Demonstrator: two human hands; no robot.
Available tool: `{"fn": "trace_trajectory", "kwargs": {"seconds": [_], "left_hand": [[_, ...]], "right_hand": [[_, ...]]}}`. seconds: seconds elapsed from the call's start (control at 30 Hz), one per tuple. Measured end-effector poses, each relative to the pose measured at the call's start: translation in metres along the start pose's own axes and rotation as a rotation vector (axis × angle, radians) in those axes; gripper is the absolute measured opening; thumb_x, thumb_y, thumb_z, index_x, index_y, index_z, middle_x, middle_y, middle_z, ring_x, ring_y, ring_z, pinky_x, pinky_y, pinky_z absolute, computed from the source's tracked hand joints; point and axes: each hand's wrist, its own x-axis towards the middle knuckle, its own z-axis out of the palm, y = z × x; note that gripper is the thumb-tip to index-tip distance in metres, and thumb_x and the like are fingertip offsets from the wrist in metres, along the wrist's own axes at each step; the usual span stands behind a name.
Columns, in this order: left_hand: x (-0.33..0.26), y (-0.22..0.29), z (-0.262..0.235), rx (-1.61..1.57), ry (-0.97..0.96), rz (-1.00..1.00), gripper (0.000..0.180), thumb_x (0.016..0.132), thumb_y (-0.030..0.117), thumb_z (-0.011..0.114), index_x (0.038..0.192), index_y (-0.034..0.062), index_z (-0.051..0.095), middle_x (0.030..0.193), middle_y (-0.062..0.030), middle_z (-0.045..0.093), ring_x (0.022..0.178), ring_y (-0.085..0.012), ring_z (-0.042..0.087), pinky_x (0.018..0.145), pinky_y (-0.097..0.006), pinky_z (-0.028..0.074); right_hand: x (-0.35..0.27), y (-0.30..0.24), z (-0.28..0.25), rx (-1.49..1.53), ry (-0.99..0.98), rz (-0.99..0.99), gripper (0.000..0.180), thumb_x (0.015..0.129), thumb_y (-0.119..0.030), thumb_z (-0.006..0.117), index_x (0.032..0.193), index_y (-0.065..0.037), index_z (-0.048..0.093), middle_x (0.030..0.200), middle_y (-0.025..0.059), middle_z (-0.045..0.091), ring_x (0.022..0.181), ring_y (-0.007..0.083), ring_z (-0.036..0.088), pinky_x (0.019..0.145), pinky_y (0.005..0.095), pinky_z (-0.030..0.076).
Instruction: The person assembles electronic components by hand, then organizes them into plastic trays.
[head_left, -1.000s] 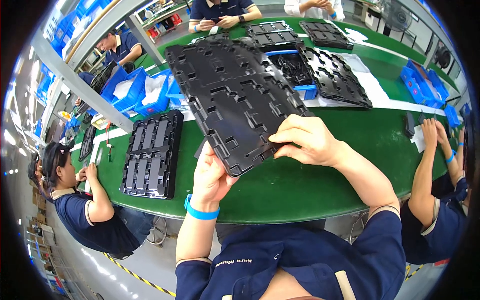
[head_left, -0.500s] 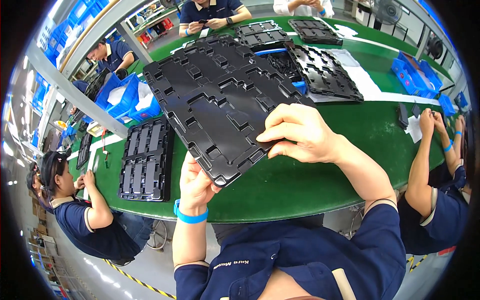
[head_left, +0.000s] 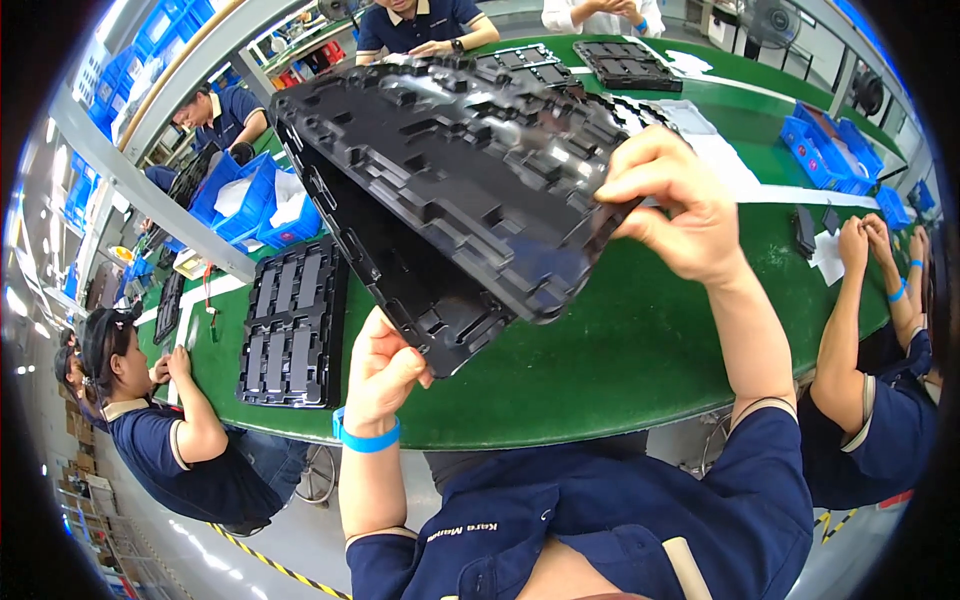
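Right hand: nearly closed, pinching upper tray by its right edge
Left hand: wrapped on lower tray at near corner
Finish: glossy black, moulded in stepped pockets
Since half a second ago: split apart, wedge-shaped gap opened
Location: tilted above green table, room rightward, curved edge below

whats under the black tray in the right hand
A second black tray, its near end in the left hand, shows past the left edge of the upper tray. The rest is covered, so whether anything lies deeper between them cannot be seen.
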Motion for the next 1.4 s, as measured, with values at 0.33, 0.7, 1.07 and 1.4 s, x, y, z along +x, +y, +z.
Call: {"fn": "trace_trajectory", "kwargs": {"seconds": [0.33,0.7,1.07,1.4], "left_hand": [[-0.067,0.081,-0.099,0.191,0.209,0.120,0.055,0.083,0.020,0.070,0.130,0.0012,0.046,0.103,-0.0137,0.064,0.055,-0.0098,0.056,0.040,-0.019,0.040],[-0.136,0.125,-0.203,0.062,0.604,0.008,0.087,0.082,-0.002,0.059,0.151,0.0283,0.016,0.107,-0.0010,0.057,0.055,-0.0014,0.043,0.045,-0.012,0.034],[-0.169,0.133,-0.274,1.016,1.203,-0.379,0.047,0.097,0.043,0.047,0.114,0.0019,0.061,0.075,0.0002,0.058,0.062,-0.0067,0.052,0.055,-0.020,0.044],[-0.115,0.099,-0.254,1.892,0.864,-0.226,0.051,0.090,0.035,0.061,0.124,-0.0027,0.055,0.124,-0.0230,0.056,0.118,-0.0360,0.050,0.101,-0.041,0.039]], "right_hand": [[-0.074,0.124,-0.110,-0.363,0.064,0.327,0.025,0.073,-0.005,0.073,0.097,-0.006,0.069,0.093,-0.0018,0.059,0.064,0.0063,0.040,0.059,0.0202,0.036],[-0.110,0.137,-0.096,-0.599,-0.230,0.547,0.041,0.068,-0.009,0.076,0.105,-0.006,0.059,0.099,0.0066,0.060,0.097,0.0215,0.057,0.088,0.0327,0.046],[-0.122,0.155,-0.093,-0.859,-0.075,0.340,0.034,0.071,0.005,0.060,0.103,-0.005,0.058,0.101,0.0111,0.061,0.097,0.0287,0.060,0.089,0.0345,0.047],[-0.140,0.162,-0.084,-0.673,-0.045,0.367,0.043,0.068,0.011,0.052,0.109,-0.002,0.055,0.107,0.0147,0.058,0.105,0.0307,0.056,0.096,0.0369,0.043]]}}
